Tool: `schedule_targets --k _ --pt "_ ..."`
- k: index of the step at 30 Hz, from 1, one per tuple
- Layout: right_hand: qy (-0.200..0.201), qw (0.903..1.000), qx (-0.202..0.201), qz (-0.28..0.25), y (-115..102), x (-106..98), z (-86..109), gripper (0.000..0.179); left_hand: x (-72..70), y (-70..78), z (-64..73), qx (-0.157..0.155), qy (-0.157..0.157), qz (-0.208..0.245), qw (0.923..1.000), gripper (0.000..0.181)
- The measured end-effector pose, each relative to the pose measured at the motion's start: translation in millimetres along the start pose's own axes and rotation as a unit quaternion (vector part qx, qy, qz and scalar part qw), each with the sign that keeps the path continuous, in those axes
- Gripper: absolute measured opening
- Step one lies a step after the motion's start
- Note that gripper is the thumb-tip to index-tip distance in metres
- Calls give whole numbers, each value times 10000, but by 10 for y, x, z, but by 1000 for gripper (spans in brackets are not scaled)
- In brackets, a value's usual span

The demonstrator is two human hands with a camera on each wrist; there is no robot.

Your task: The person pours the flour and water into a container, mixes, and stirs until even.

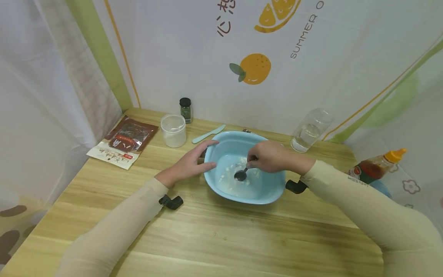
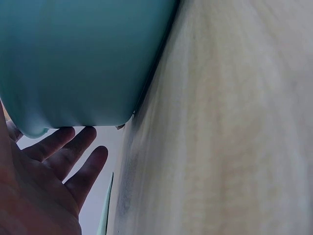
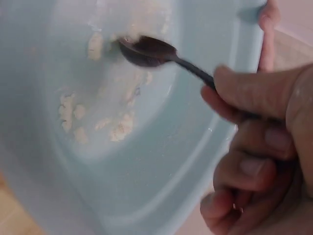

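Observation:
A light blue plastic basin [image 1: 273, 186] stands on the wooden table with cloudy liquid and pale, floury lumps [image 3: 121, 128] in its bottom. My left hand [image 1: 188, 161] holds its left side, with thumb and forefinger over the rim. In the left wrist view the other fingers [image 2: 68, 152] lie spread against the outer wall. Between thumb and fingers, my right hand [image 1: 271, 156] pinches the handle of a small dark spoon [image 1: 240, 175]. The spoon's bowl [image 3: 146, 51] is down among the lumps inside the basin.
Behind the basin lie a pale green knife [image 1: 209, 134], a jar of white powder [image 1: 174, 132], a dark-capped spice bottle [image 1: 185, 110] and a spice packet [image 1: 125, 140]. A glass of clear liquid [image 1: 308, 134] and an orange-capped sauce bottle [image 1: 375, 168] are at the right.

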State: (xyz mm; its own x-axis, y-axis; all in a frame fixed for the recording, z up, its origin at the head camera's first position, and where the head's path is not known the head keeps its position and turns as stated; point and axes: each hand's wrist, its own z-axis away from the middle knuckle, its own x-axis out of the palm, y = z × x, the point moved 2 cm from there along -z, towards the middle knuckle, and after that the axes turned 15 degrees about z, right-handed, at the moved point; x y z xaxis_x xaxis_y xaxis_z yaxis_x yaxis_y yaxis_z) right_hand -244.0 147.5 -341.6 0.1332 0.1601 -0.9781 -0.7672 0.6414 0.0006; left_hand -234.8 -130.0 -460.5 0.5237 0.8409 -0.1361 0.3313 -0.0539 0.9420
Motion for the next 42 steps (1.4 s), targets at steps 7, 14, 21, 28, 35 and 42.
schedule_targets --k 7,14,21,28,35,42 --pt "-99 9998 57 -153 58 4 -96 17 9 -2 -13 24 21 74 10000 72" --pt "-130 9975 687 -70 244 25 -39 14 25 1 -26 -43 -29 7 10000 73" --pt "-275 9987 304 -303 118 2 -112 20 -19 3 28 -11 125 18 9999 72" --pt "77 9944 1054 98 270 52 -66 17 18 -17 -6 21 -22 -50 10000 71" --pt "-196 9984 210 -487 58 46 -95 18 4 -17 6 -16 99 -83 9999 73" --pt "-22 9949 990 -185 184 14 -86 18 0 4 -4 23 43 -134 9999 73"
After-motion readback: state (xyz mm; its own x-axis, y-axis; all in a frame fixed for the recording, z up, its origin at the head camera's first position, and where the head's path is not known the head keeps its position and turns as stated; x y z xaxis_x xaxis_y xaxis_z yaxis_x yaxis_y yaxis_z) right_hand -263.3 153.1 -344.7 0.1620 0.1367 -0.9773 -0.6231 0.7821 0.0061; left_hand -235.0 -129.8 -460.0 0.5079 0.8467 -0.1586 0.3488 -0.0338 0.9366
